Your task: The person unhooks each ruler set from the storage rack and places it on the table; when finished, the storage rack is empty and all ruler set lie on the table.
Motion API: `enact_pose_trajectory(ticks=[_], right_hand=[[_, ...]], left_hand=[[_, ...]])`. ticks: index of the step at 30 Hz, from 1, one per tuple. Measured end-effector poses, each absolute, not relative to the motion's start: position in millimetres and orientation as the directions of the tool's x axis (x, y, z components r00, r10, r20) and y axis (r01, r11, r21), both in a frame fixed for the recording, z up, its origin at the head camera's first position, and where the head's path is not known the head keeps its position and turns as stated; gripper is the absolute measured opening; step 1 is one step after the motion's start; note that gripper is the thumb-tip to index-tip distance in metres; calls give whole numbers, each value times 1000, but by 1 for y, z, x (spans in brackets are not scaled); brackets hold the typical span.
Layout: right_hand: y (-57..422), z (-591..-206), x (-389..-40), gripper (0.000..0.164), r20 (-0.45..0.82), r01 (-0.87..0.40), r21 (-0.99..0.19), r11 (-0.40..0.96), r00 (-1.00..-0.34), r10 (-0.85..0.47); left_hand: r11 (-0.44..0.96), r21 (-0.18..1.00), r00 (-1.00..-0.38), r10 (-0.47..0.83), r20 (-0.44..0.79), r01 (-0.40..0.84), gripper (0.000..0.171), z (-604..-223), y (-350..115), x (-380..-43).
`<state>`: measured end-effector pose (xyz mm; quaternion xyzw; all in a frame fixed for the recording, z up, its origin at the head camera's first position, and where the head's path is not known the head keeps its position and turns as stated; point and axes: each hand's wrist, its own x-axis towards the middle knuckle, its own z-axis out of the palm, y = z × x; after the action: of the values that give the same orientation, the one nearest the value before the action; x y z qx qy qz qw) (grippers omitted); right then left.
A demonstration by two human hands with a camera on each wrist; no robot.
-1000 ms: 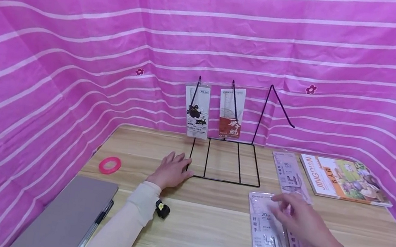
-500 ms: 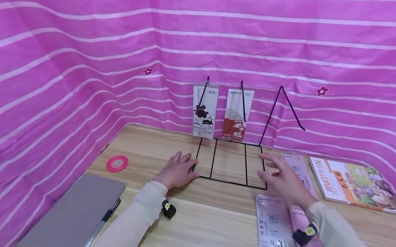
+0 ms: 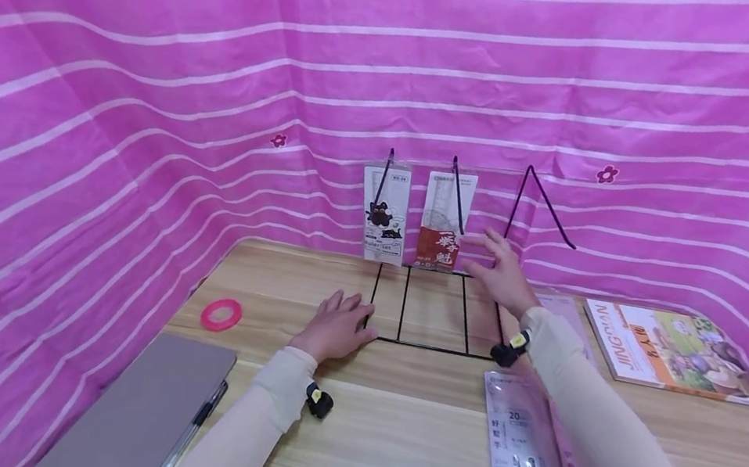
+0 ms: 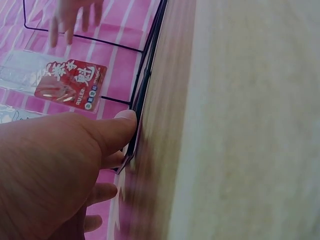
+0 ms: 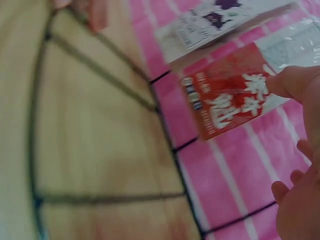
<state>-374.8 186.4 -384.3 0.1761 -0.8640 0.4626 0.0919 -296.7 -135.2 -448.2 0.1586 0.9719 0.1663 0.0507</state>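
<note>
A black wire display rack (image 3: 404, 304) stands at the back of the table with several hooks. My left hand (image 3: 334, 327) holds its front left corner, thumb (image 4: 125, 120) on the wire and fingers curled beneath. From the left hook hangs a ruler set packet with black cats (image 3: 383, 244). On the middle hook is a red and white ruler packet (image 3: 442, 249). My right hand (image 3: 500, 275) reaches up beside it, fingers apart, fingertips right at its right edge. In the right wrist view the thumb overlaps this packet (image 5: 225, 95). The right hook (image 3: 551, 209) carries nothing.
Purple packets (image 3: 508, 448) lie at the front right, partly under my right forearm. A colourful book (image 3: 678, 352) lies at the right. At the left are a pink ring (image 3: 206, 312), a grey flat folder-like thing (image 3: 139, 400) and a pen (image 3: 203, 410). A pink striped cloth (image 3: 188, 83) encloses the table.
My right hand has moved from above the purple packets, past the rack's right side, up to the red and white packet. The left hand has stayed at the rack's corner.
</note>
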Motion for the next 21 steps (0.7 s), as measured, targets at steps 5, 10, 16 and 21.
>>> enact_pose_trajectory(ticks=[5,10,16,21], right_hand=[[163,-377,-391,42,282,-324,-832,450,-946,-160],[156,-376,-392,32,318,-316,-867,385,-946,-63],[161,-370,-378,32,441,-417,-801,430,-896,-48],[169,-369,-357,34,451,-433,-753,496,-888,-90]], left_hand=[[898,330,-946,321,-44,290,62,-448,-135,-296],[891,336,-941,337,-40,305,63,-450,-131,-296],[897,326,-944,328,-33,300,62,-446,-131,-295],[895,328,-942,332,-37,303,62,-446,-134,-294]])
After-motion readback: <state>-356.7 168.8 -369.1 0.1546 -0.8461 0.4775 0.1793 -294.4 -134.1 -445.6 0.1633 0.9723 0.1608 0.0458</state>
